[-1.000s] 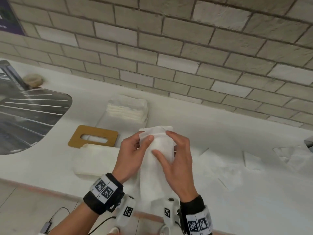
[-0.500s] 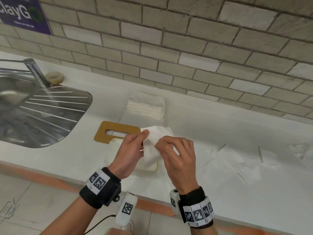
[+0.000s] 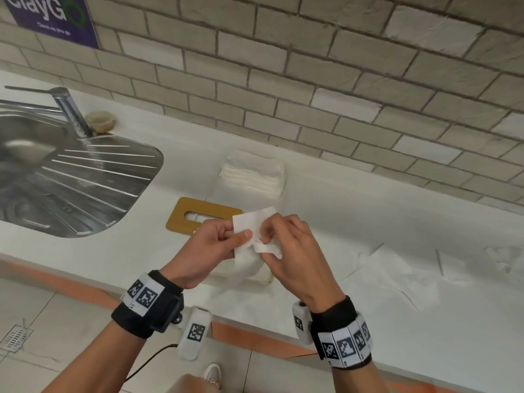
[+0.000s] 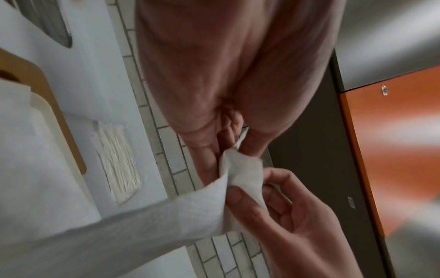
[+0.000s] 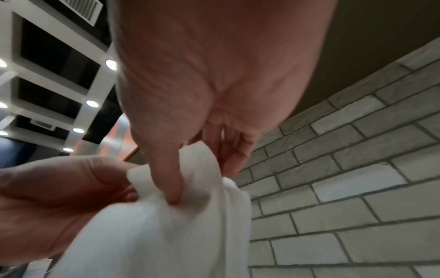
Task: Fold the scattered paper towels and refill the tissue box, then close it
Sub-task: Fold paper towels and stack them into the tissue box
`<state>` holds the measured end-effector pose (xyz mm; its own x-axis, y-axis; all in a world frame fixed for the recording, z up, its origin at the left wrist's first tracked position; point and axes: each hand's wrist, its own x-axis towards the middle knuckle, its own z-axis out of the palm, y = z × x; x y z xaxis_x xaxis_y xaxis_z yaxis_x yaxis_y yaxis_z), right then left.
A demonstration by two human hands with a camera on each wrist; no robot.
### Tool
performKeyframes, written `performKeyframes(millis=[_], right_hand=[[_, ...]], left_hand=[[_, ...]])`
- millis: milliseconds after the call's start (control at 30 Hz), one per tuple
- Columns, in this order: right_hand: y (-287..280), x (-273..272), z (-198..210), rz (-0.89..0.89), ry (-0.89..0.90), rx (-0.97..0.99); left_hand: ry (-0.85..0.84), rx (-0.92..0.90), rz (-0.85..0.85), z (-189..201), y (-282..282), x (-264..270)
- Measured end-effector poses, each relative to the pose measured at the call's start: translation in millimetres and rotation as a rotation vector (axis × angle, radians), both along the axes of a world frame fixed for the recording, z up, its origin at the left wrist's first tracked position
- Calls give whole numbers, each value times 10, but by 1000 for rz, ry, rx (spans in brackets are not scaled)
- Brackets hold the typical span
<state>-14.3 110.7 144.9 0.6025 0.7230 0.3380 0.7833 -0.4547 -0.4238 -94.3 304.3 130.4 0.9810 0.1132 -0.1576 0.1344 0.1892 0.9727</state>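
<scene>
A white paper towel (image 3: 253, 222) is held up between both hands above the counter, its lower part curling down (image 3: 245, 265). My left hand (image 3: 241, 234) pinches its left edge with thumb on top. My right hand (image 3: 268, 245) pinches a folded strip of it with curled fingers. In the left wrist view the towel (image 4: 166, 216) runs from my left fingertips (image 4: 234, 148) across to the right hand (image 4: 285, 216). In the right wrist view the thumb (image 5: 172, 184) presses into the towel (image 5: 154, 235). The open tissue box (image 3: 265, 277) lies mostly hidden under the hands, its wooden slotted lid (image 3: 181, 215) beside it.
A stack of folded towels (image 3: 252, 177) lies behind the box near the brick wall. Unfolded towels (image 3: 397, 268) are spread on the counter to the right. A steel sink drainer (image 3: 85, 182), tap (image 3: 71, 112) and a small tub (image 3: 99, 120) are at left.
The long towel that hung down between the hands is now gathered shorter. Both hands have drawn closer together and pinch it over the box.
</scene>
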Motion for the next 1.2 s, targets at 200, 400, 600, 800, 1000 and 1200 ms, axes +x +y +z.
performKeyframes(millis=[200,400,600,800,1000,1200], right_hand=[[379,56,71,-6,345,71],[545,28,-326,-304,1003,827],[525,-68,-1024,-565,743,649],[391,-31,-1386,-494,507,251],[380,-39,-920,-398,438,261],[612,-25,-359,-118,952,578]], left_hand=[[-75,555,443,47,625,10],[-139,612,725,383,1360,-117],[-97,541,795,399,1497,-173],[-94,450,668,269,1182,-124],[-149,321,484,268,702,-13],[-210,197,437,308,361,148]])
